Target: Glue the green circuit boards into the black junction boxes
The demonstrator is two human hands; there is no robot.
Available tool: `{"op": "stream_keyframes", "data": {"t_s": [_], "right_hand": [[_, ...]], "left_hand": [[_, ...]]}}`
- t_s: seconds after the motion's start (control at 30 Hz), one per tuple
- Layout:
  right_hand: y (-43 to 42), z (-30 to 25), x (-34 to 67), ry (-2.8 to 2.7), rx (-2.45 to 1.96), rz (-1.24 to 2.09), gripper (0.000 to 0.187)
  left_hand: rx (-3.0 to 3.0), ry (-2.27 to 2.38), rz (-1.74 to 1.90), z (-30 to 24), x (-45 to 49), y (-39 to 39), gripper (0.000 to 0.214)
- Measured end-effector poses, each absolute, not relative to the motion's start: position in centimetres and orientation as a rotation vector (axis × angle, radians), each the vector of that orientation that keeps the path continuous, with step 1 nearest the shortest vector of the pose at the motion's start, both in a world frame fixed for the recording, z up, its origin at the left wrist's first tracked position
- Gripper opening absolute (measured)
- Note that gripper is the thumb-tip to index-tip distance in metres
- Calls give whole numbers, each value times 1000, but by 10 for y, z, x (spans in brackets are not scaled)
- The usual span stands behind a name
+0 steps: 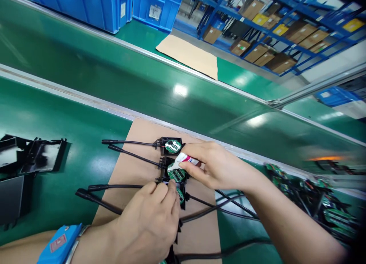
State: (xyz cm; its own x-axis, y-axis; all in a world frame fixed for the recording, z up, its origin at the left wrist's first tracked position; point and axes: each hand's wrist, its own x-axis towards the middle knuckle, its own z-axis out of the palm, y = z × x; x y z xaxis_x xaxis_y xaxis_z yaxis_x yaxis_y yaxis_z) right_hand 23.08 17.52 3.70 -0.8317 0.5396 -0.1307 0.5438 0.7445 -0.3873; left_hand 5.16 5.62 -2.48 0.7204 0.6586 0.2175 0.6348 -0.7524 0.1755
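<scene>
Three small black boxes with green circuit boards and black cables lie in a row on a brown cardboard sheet (134, 168): a far box (170, 146), a middle box (175, 173) and a near box (180, 195). My right hand (217, 166) pinches a small white tube (183, 161) with its nozzle over the middle box's board. My left hand (151, 222) rests closed on the near box, fingertips pressing its edge. A blue wrist strap (58, 245) sits on my left wrist.
Black plastic frames (31, 157) lie at the left on the green bench. A pile of green boards and black cables (320, 203) lies at the right. Beyond a metal rail runs a green conveyor belt (143, 84), with blue crates (94, 6), another cardboard sheet (190, 55) and blue shelving with cartons (280, 31) behind.
</scene>
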Motion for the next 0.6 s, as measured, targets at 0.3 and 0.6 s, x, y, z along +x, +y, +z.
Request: {"op": "stream_keyframes", "data": {"t_s": [0.3,0.6], "right_hand": [[159,47,241,2896,898,-680,21],[159,46,253,2926,953,-705,17]], "left_hand": [[2821,1081,422,-26,52,56,43],[2843,1088,424,-24,52,57,41]]}}
